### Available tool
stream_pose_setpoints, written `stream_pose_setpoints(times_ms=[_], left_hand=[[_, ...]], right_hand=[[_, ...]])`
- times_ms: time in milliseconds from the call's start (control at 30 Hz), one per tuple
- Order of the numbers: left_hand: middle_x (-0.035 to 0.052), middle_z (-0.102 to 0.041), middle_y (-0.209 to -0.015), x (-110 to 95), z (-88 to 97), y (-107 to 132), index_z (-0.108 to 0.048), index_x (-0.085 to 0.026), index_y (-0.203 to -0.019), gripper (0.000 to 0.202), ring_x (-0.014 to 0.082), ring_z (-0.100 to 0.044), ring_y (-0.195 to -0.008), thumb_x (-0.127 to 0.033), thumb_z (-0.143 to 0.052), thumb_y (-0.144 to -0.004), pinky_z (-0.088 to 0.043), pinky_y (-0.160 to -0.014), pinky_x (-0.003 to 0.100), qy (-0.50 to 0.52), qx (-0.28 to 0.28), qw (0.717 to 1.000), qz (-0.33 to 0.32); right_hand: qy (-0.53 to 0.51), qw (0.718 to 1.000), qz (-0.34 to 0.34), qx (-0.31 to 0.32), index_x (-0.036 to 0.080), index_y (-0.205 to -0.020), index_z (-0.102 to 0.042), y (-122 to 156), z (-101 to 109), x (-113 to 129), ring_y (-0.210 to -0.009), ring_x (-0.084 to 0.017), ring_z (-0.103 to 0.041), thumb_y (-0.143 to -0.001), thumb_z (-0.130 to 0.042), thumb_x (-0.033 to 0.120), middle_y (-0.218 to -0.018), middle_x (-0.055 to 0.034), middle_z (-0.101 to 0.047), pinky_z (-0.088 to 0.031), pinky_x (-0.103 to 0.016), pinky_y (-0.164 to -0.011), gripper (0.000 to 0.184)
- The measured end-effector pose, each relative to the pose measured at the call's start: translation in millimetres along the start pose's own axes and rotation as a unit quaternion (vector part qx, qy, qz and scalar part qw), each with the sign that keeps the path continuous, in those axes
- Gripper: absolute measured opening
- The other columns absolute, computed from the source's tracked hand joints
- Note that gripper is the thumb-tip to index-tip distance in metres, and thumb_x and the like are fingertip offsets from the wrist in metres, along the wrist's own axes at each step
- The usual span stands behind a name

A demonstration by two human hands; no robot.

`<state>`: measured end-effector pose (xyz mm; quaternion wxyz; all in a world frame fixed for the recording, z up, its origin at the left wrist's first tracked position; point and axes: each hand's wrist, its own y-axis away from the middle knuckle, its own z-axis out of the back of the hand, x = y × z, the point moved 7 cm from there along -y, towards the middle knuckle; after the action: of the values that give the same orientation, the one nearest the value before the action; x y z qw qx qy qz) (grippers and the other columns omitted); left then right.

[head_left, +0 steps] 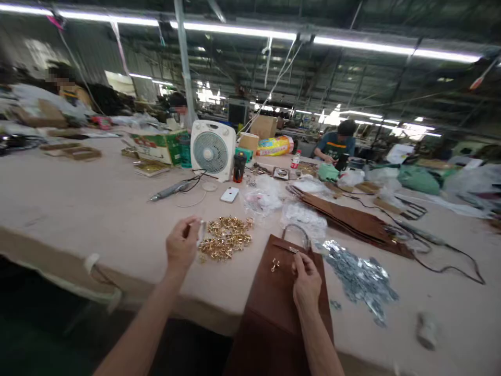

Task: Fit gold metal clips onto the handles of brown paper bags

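Observation:
A brown bag piece (pixel 274 297) with a looped handle lies over the table's near edge. A small gold clasp (pixel 275 265) sits on it. My right hand (pixel 306 282) rests on the bag, its fingers pinched at a metal fitting near the top edge. My left hand (pixel 182 245) is closed on a small pale part I cannot name, held just left of a heap of gold metal fittings (pixel 225 238). A pile of silver metal pieces (pixel 360 274) lies to the right of the bag.
A white fan (pixel 212 150), a phone (pixel 229 195), a dark bottle (pixel 239 167), clear plastic bags (pixel 266 196), a stack of brown bag pieces (pixel 348 219), a hand tool (pixel 170 191) and black cables lie on the long table. Other people sit working at the far side.

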<state>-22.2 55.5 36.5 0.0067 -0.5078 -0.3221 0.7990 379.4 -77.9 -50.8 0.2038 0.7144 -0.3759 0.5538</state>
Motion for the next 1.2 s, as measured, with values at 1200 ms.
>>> stream_pose_setpoints(times_ms=[1200], left_hand=[[0.0147, -0.063, -0.142, 0.3, -37.0, -1.8, -0.054, -0.021, -0.148, 0.047, 0.0309, -0.062, -0.125, -0.035, -0.052, -0.103, -0.051, -0.110, 0.052, -0.176, 0.211, 0.890, -0.364]], right_hand=[[-0.014, 0.999, -0.014, 0.027, 0.017, -0.097, -0.074, -8.1, -5.9, -1.2, -0.059, -0.012, -0.043, -0.077, -0.085, 0.057, -0.064, 0.0034, -0.055, -0.033, -0.026, -0.057, 0.046]])
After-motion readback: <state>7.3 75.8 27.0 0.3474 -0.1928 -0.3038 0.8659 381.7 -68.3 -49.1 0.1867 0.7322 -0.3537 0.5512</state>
